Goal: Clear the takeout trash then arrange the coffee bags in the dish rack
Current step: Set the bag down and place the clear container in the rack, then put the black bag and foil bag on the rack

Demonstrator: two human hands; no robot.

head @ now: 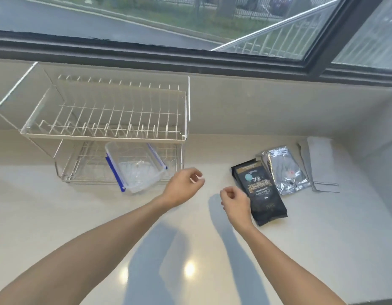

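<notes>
Now both hands hover empty, fingers loosely curled: left hand [184, 188], right hand [234, 204]. The black printed coffee bag [260, 192] lies on the desk just beside the right grip, a crinkled silver foil bag [283, 170] beyond it. Judging so, bag-arranging begins; next, grasp the black bag and carry it left to the two-tier wire dish rack [107, 126].

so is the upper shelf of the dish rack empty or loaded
Empty. The upper shelf shows only bare wire dividers. Both coffee bags, black and silver, lie flat on the counter to its right.

Probably a home kitchen: dish rack [102, 119] on countertop [190, 249] below window [190, 23].
</notes>
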